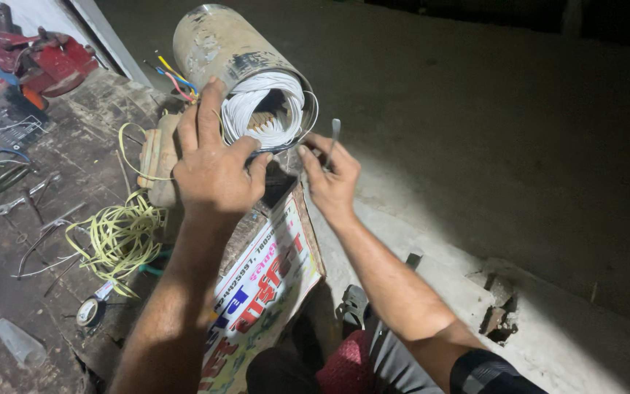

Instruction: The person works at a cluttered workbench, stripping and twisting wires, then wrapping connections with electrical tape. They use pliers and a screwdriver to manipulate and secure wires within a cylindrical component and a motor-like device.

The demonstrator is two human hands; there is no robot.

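Occupying the left half of the frame, the worktop is a dark, worn surface that carries the work. At upper centre of the frame, a cylindrical motor housing lies on its side, its open end facing the camera. White coil windings fill that open end. Coloured lead wires emerge at the left side of the housing.

A printed board, red and blue on white, leans below the housing at lower centre.

The left hand rests against the lower left rim of the housing, fingers spread, fingertips touching the windings. The right hand sits just right of the opening, fingers pinched around a thin metal tool held nearly upright.

A tangle of yellow wire lies on the worktop at centre left. A red bench vise stands at upper left. Scattered hand tools lie at left edge. A small tape roll lies at lower left.
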